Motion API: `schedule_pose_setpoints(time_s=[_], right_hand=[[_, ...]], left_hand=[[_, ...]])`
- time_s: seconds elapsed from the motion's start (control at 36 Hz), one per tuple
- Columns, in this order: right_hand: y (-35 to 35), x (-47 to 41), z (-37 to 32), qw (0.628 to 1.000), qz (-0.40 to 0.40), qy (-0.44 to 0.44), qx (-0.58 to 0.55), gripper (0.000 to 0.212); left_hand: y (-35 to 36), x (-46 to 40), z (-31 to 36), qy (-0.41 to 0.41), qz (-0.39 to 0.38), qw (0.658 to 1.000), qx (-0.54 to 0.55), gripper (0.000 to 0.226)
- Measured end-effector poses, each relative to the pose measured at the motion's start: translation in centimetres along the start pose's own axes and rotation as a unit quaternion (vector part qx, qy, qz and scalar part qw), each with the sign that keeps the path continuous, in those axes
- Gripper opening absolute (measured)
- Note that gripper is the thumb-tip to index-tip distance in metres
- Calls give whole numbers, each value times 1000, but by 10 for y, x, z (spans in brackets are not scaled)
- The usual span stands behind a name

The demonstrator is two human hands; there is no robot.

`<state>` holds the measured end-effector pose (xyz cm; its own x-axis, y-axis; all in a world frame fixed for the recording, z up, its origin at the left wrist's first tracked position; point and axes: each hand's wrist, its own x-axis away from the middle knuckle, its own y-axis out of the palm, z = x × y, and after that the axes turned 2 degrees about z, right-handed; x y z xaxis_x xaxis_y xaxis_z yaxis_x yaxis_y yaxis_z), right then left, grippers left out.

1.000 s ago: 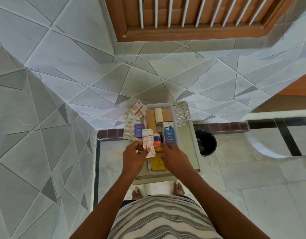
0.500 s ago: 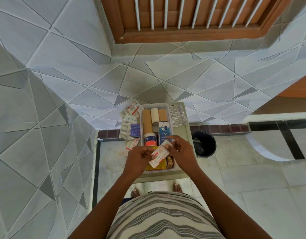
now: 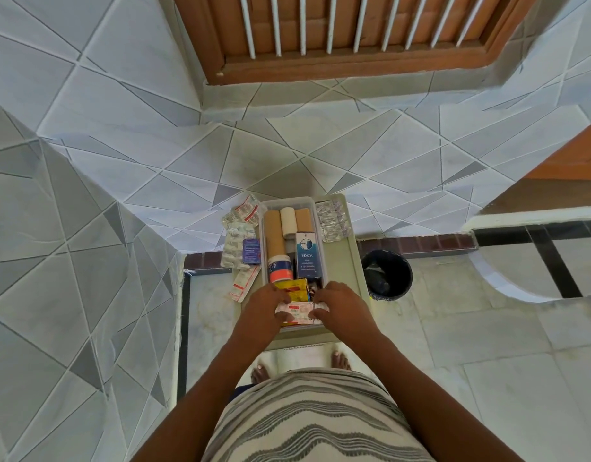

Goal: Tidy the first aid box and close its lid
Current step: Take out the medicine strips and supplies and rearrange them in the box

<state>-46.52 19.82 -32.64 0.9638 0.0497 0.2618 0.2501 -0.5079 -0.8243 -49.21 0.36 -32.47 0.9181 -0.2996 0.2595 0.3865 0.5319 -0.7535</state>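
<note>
The clear plastic first aid box [image 3: 262, 225] lies open on a small beige table [image 3: 351, 261]. Inside are tan and white bandage rolls [image 3: 274, 233], a tape roll with an orange label [image 3: 280, 269], a blue carton [image 3: 307, 254] and a yellow packet [image 3: 295, 290]. Both hands hold a white and red tablet strip [image 3: 300, 310] flat over the box's near end. My left hand [image 3: 265, 308] grips its left end and my right hand [image 3: 342, 306] its right end. No lid is recognisable.
Several blister strips [image 3: 238, 236] and a small purple box [image 3: 251, 251] lie left of the box, and a red-and-white strip [image 3: 244, 283] beside them. More blisters [image 3: 332, 220] lie on the right. A black bin [image 3: 386, 274] stands on the floor to the right. Tiled walls close in behind and on the left.
The tablet strip went from upright in my left hand to tilted between both hands, and now lies level at the box's near end. Both hands came nearer to me.
</note>
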Motion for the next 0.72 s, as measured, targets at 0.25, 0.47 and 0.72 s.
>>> schedule_pose_setpoints(time_s=[0.25, 0.47, 0.72], right_hand=[[-4, -10, -6, 996, -33, -39, 78, 33], [-1, -10, -5, 995, -6, -50, 90, 35], [-1, -7, -2, 997, 23, -59, 44, 38]], left_hand=[[4, 3, 7, 42, -18, 989, -140, 43], [4, 2, 2, 65, -2, 986, -153, 39], [3, 6, -6, 36, 59, 998, 3, 25]])
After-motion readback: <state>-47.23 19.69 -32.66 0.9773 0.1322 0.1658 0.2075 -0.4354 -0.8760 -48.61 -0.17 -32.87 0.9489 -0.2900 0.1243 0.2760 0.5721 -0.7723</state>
